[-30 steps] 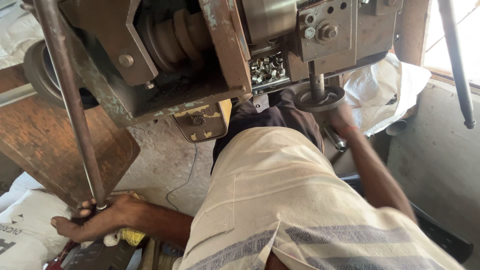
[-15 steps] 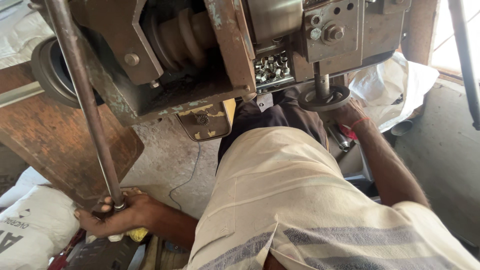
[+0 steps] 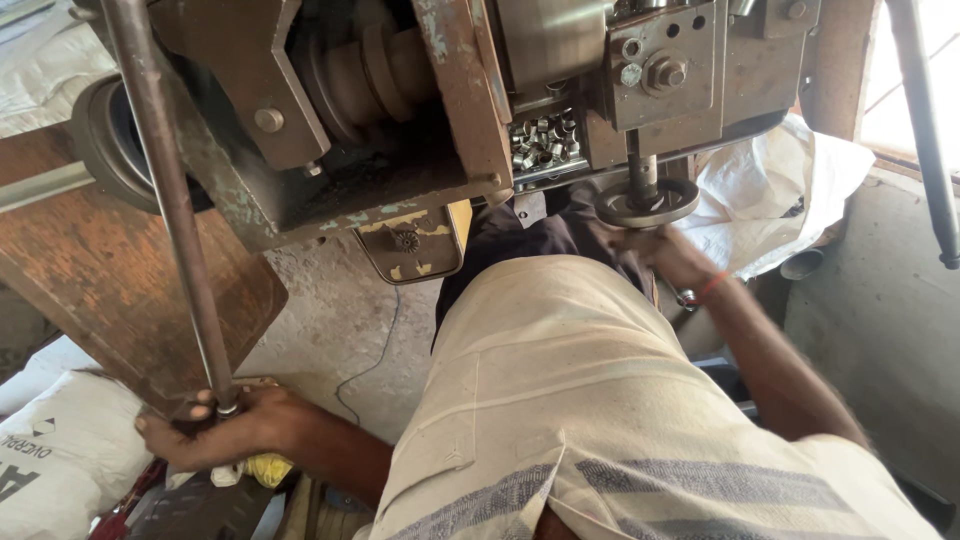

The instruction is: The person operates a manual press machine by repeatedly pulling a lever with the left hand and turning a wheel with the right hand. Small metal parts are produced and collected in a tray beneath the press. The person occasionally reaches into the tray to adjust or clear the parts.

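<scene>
I look down over my own body at a worn metal machine (image 3: pixel 420 130). My left hand (image 3: pixel 225 428) is closed around the lower end of a long grey steel lever rod (image 3: pixel 165 200) that runs up past the machine's left side. My right hand (image 3: pixel 672 255) reaches forward to a small round handwheel (image 3: pixel 648 203) on a vertical shaft beneath the machine head, fingers against its rim. A red band circles that wrist. A tray of small metal nuts (image 3: pixel 540 140) sits inside the machine just left of the shaft.
A rusty brown plate (image 3: pixel 100 290) leans at the left. White sacks lie at lower left (image 3: pixel 60 450) and behind the handwheel (image 3: pixel 770 200). A thin wire (image 3: pixel 375 350) trails over the concrete floor. Another dark rod (image 3: pixel 925 130) hangs at the right edge.
My left hand with the lever rod has shifted right and slightly down in view. The right hand stays at the handwheel. The view has drifted a little.
</scene>
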